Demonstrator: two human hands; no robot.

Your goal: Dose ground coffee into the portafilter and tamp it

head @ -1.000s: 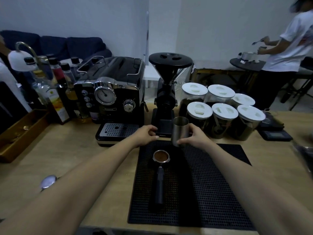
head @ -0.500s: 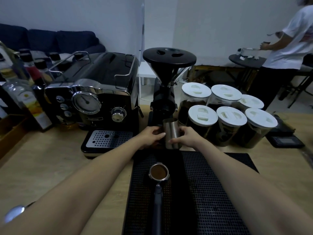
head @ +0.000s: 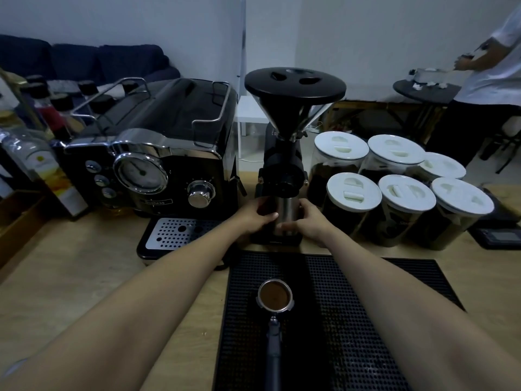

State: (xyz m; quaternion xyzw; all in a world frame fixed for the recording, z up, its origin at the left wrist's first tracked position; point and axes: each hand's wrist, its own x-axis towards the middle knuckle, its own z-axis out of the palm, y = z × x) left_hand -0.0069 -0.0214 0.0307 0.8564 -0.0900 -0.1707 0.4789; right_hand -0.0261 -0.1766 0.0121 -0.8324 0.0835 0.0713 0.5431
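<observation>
Portafilter: flat on black mat, just in front of grinder, basket holding brown grounds, untamped. Steel dosing cup: upright on the grinder's base, under its spout. Left hand, right hand: fingers curled around cup's sides. Advice: seat cup squarely, release gently without tipping.

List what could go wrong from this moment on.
1. Both hands, left hand and right hand, set the steel cup on the grinder base; off-centre, it could tip.
2. The filled portafilter lies unheld on the mat between the forearms; a withdrawing arm might knock it and spill grounds.
</observation>
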